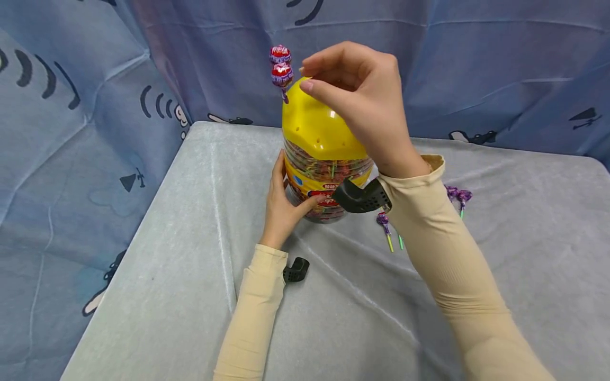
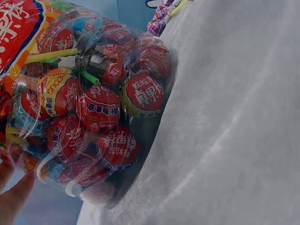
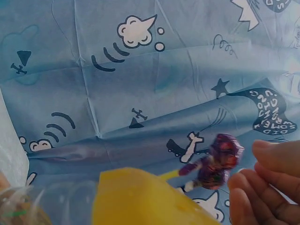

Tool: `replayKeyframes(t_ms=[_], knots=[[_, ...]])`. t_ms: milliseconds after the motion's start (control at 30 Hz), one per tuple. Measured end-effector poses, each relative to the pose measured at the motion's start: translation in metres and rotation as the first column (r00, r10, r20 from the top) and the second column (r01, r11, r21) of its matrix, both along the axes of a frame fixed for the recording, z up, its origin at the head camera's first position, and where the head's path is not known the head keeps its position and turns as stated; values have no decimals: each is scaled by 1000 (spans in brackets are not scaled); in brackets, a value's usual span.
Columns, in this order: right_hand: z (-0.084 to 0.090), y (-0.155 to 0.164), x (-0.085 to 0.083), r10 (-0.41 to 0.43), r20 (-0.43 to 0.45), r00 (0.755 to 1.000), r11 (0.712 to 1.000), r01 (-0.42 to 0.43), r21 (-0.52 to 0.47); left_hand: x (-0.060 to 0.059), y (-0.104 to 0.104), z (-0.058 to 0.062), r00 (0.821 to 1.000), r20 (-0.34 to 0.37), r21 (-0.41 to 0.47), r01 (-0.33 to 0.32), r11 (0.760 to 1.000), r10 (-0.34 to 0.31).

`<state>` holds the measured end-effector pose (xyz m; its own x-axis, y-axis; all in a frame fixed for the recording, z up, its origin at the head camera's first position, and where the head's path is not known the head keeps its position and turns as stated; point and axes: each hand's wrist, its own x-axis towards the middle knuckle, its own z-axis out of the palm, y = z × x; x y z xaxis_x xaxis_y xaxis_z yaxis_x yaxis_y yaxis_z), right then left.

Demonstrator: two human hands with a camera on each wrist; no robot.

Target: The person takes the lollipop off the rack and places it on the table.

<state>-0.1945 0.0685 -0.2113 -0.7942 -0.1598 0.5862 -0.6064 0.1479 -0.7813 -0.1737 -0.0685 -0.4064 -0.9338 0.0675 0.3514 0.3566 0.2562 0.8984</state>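
Note:
A clear plastic jar (image 1: pixel 305 159) packed with wrapped lollipops stands upright near the table's back edge, under a domed yellow lid (image 1: pixel 316 127) with small holes. My left hand (image 1: pixel 280 206) grips the jar's lower side, thumb across the front. Two purple-and-red lollipops (image 1: pixel 282 75) stick out from the lid's upper left. Beside them my right hand (image 1: pixel 371 100) hovers above the lid, fingers loosely bent and a gap between thumb and forefinger. In the right wrist view, it is close to the lollipops (image 3: pixel 225 152) but apart from them and appears to hold nothing.
Several purple-wrapped lollipops lie on the table right of the jar: one with a yellow stick (image 1: pixel 385 221), others farther right (image 1: pixel 464 197), partly behind my right sleeve. A pale grey cloth (image 1: pixel 190 254) covers the table. A blue patterned curtain (image 1: pixel 505 69) hangs behind it.

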Motion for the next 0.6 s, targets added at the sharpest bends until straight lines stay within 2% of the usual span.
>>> replayKeyframes(t_ms=[67, 267, 500, 600], knots=[[1, -5, -4, -17, -2, 1000, 999, 17, 40, 0, 0, 1, 1000, 6, -4, -4, 1000, 4], [6, -13, -9, -51, 74, 996, 991, 41, 126, -1, 1, 1, 1000, 3, -13, 0, 1000, 0], [9, -21, -13, -53, 143, 988, 989, 32, 147, -1, -1, 0, 1000, -18, 2, 2, 1000, -2], [9, -22, -13, -48, 133, 990, 987, 27, 155, -1, 0, 0, 1000, -28, 4, 3, 1000, -3]])
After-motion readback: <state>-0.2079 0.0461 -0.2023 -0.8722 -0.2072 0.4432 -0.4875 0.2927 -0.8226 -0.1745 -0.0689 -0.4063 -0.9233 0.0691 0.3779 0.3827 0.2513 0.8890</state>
